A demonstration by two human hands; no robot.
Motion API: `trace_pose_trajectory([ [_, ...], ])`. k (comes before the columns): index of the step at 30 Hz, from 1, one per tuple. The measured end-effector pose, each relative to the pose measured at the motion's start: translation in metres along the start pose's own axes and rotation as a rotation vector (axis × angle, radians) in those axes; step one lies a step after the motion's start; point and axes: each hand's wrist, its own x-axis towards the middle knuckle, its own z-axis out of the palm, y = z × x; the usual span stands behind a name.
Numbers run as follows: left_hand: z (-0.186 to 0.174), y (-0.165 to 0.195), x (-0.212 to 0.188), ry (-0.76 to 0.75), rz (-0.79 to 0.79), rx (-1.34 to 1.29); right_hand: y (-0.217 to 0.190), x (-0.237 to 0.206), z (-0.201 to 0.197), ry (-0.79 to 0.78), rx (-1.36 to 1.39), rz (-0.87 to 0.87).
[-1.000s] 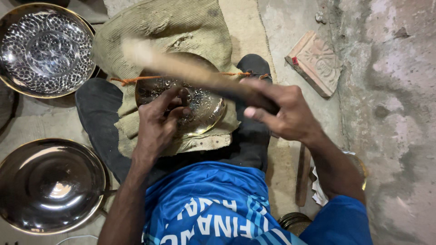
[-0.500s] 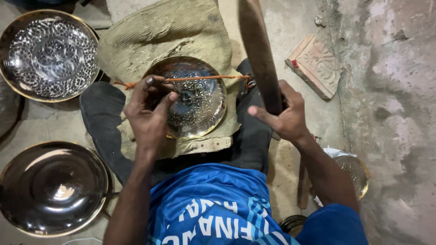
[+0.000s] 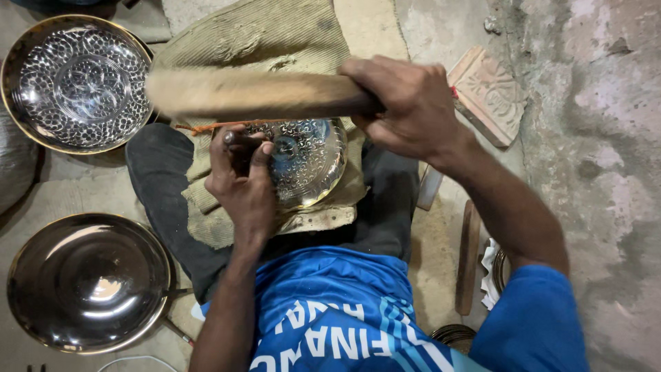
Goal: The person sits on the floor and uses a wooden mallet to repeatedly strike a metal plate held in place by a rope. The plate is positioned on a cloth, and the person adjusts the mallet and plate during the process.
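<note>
Over the lap: right hand (image 3: 406, 107) clamped around wooden mallet (image 3: 255, 95), held level above embossed metal plate (image 3: 306, 162) on folded cloth (image 3: 268, 34). Left hand (image 3: 241, 182) pinched shut on small punch (image 3: 237, 140) against plate. Beside, on concrete floor (image 3: 441, 27), patterned bowl (image 3: 76, 83), plain bowl (image 3: 86, 282).

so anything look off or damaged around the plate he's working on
Nothing looks spilled or broken. The patterned metal plate sits tilted on worn, frayed cloth padding over the lap. The left hand holds a small punch against it; the right hand grips a wooden stick, blurred. A carved block lies askew on the floor.
</note>
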Motion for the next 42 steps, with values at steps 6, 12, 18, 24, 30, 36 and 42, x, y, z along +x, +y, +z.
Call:
trace_pose_trajectory([
  [6, 0.002, 0.000, -0.005, -0.013, -0.004, -0.200, 0.003, 0.041, 0.007, -0.064, -0.337, -0.242],
  [12, 0.002, 0.006, -0.005, 0.009, -0.031, -0.056, 0.007, 0.067, 0.018, -0.149, -0.056, -0.259],
  [18, 0.008, 0.006, -0.007, 0.053, -0.072, -0.027, 0.006, 0.079, 0.018, -0.096, -0.205, -0.330],
  [24, 0.010, 0.003, -0.010, 0.107, -0.177, -0.081, -0.001, 0.085, 0.010, -0.052, -0.508, -0.463],
  [30, 0.011, 0.004, -0.009, 0.104, -0.076, -0.042, -0.003, 0.093, 0.017, -0.007, -0.239, -0.424],
  [36, 0.010, 0.006, -0.008, 0.097, -0.063, -0.074, -0.007, 0.096, 0.025, -0.138, -0.176, -0.342],
  [42, 0.011, 0.008, -0.009, 0.092, -0.097, -0.122, -0.004, 0.093, 0.029, -0.169, -0.232, -0.306],
])
